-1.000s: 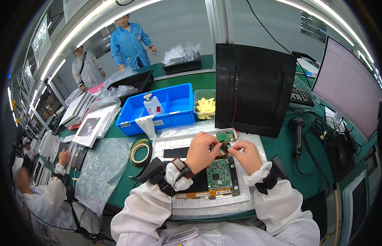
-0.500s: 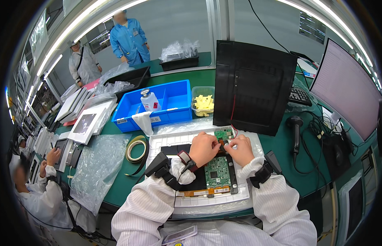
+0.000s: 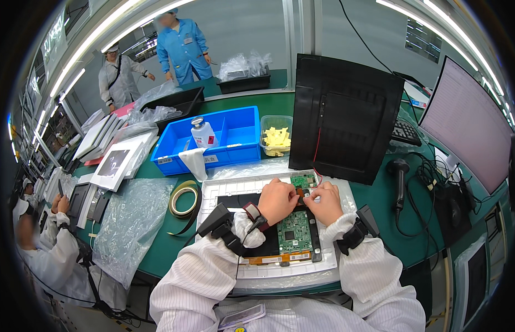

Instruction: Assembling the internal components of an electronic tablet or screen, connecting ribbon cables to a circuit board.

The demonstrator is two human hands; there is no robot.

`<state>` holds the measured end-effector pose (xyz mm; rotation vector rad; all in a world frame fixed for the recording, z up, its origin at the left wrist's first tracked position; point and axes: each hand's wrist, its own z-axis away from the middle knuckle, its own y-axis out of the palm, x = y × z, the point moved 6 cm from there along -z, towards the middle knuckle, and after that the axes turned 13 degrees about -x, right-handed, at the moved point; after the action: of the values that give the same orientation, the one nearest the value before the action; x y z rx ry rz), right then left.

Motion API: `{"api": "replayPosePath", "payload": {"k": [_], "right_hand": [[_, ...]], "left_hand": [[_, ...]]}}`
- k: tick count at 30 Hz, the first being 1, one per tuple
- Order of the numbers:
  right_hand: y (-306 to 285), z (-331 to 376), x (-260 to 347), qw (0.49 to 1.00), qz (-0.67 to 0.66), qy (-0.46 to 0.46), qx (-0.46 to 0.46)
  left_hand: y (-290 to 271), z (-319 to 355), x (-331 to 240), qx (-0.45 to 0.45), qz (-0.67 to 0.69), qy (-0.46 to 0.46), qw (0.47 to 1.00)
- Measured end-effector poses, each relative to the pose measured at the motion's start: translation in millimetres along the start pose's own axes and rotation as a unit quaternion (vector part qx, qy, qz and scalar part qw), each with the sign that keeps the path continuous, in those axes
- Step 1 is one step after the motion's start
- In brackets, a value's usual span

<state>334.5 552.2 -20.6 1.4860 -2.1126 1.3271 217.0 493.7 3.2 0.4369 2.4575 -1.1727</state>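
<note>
Green bench (image 3: 379,191) fills a factory room; two people in work coats stand at the far end, and another sits to the left. Beyond the fingers rises a black panel (image 3: 346,116); left of them sit a blue bin (image 3: 235,133) and tape roll (image 3: 183,199). Left hand (image 3: 277,200) and right hand (image 3: 324,202) curl, fingertips pinching at a small connector between them, atop the circuit board (image 3: 293,232) on its white tray (image 3: 224,191).

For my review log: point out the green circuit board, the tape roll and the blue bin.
green circuit board (image 3: 293,232), head view, middle of its face
tape roll (image 3: 183,200), head view, its left rim
blue bin (image 3: 241,128), head view, bare inside floor
</note>
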Motion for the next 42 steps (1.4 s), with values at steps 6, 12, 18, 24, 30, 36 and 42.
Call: {"api": "replayPosePath", "payload": {"k": [6, 12, 18, 24, 30, 36, 42], "right_hand": [[0, 3, 4, 0.999, 0.042, -0.002, 0.010], [1, 6, 7, 0.997, 0.072, -0.007, 0.023], [-1, 6, 13, 0.994, 0.100, -0.026, 0.030], [-1, 8, 21, 0.984, 0.168, -0.058, 0.024], [1, 10, 23, 0.973, 0.211, -0.066, 0.065], [4, 11, 14, 0.975, 0.206, -0.068, 0.045], [1, 9, 19, 0.978, 0.194, -0.066, 0.043]], "left_hand": [[6, 2, 1, 0.010, -0.008, 0.018, 1.000], [9, 3, 0, 0.021, -0.030, 0.030, 0.999], [11, 3, -3, 0.026, -0.061, 0.054, 0.996], [17, 6, -5, 0.009, -0.136, 0.056, 0.989], [13, -1, 5, 0.037, -0.250, 0.073, 0.965], [-5, 9, -8, 0.122, -0.075, 0.200, 0.969], [-10, 26, -15, 0.137, -0.074, 0.209, 0.965]]}}
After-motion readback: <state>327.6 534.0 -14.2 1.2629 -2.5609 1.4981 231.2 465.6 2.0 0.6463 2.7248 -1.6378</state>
